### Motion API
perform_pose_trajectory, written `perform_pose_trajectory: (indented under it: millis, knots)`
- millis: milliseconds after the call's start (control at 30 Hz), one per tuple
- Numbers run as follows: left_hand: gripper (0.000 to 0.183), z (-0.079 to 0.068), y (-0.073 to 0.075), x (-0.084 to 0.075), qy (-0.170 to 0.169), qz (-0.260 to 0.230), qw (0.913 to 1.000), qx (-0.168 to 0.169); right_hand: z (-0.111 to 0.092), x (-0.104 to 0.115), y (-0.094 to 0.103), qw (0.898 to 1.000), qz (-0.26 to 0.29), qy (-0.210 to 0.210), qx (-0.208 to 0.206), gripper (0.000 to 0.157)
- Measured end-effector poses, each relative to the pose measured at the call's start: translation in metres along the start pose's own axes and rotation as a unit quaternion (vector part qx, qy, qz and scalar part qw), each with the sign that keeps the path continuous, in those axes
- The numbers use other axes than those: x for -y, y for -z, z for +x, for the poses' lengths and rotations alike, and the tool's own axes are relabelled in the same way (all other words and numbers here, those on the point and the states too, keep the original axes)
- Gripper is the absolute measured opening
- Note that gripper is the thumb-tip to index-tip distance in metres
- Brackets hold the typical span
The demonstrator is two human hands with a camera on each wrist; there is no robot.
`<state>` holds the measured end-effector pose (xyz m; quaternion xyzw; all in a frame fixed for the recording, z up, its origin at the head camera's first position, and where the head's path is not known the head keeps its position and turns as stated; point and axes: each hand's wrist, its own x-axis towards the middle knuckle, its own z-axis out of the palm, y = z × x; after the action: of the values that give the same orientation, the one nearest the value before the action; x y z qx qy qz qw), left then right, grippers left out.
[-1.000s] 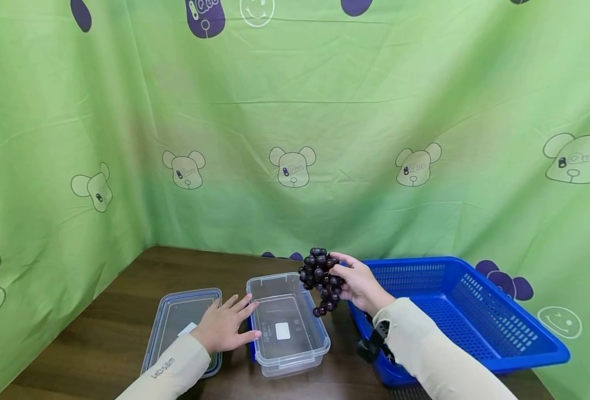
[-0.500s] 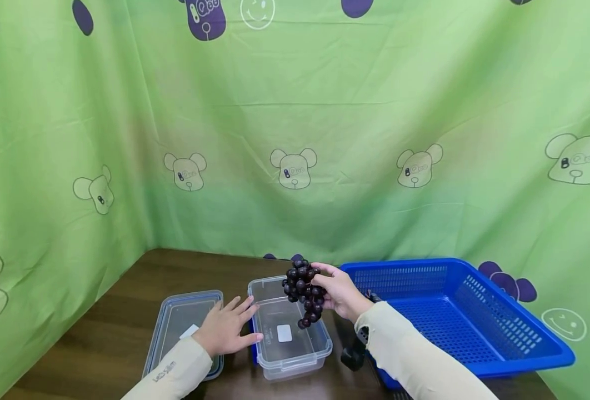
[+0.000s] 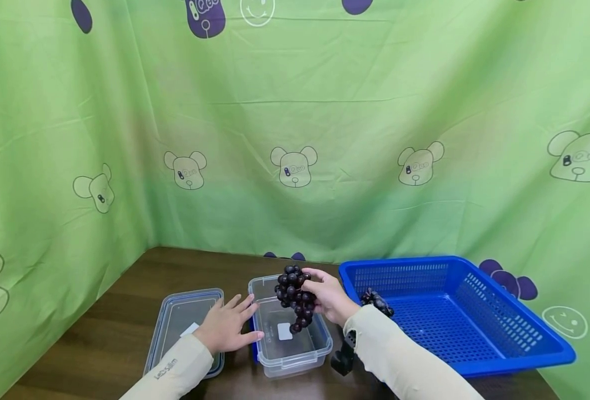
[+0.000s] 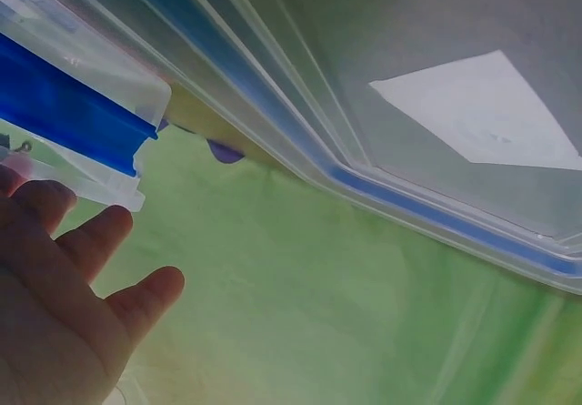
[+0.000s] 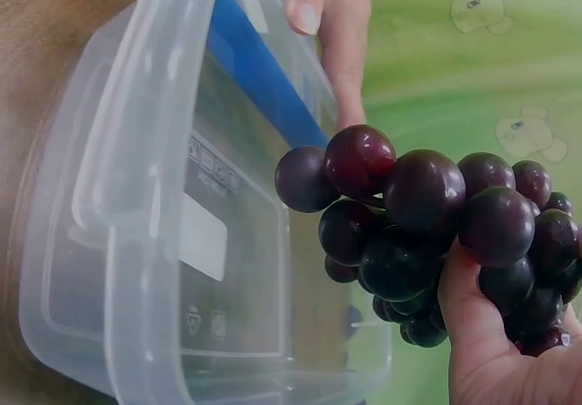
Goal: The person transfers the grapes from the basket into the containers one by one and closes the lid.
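A bunch of dark purple grapes (image 3: 291, 291) hangs over the clear plastic container (image 3: 300, 355), gripped on its right side by my right hand (image 3: 329, 297). In the right wrist view the thumb presses into the grapes (image 5: 423, 196), with the container (image 5: 145, 241) beside and below them. My left hand (image 3: 227, 326) has its fingers spread, fingertips at the container's left rim. A blue strip (image 4: 73, 105) runs along that side of the container in the left wrist view. Under the left forearm lies a clear lid (image 3: 167, 322) with a blue seal.
A large blue perforated basket (image 3: 475, 364) stands on the right of the brown wooden table (image 3: 105, 328). A dark, shiny item (image 3: 376, 301) shows at its left wall, partly behind the right wrist. Green printed cloth (image 3: 295, 222) hangs behind and at the left.
My right hand has carried the grapes leftward and slightly down, from the container's right edge to over its middle. The left hand has stayed in place.
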<state>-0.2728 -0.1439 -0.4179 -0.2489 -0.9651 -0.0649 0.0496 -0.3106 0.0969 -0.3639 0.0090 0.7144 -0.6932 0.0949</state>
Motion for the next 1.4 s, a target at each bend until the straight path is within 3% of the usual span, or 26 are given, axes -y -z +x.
perform_pose_trajectory:
  millis: [767,1067,1400]
  knots:
    - [0.065,0.001,-0.003,-0.001,0.007,0.003,0.9999,0.007,-0.007,-0.024,-0.024,0.999,-0.015,0.014,0.039,0.054]
    - [0.065,0.001,-0.003,-0.002,0.000,0.021,0.9998,0.002,-0.009,-0.034,-0.030,0.999,-0.010,0.000,0.053,0.058]
    - [0.066,0.001,-0.004,-0.001,-0.002,0.011,0.9999,0.007,-0.009,-0.037,-0.033,0.995,-0.051,-0.022,0.084,0.058]
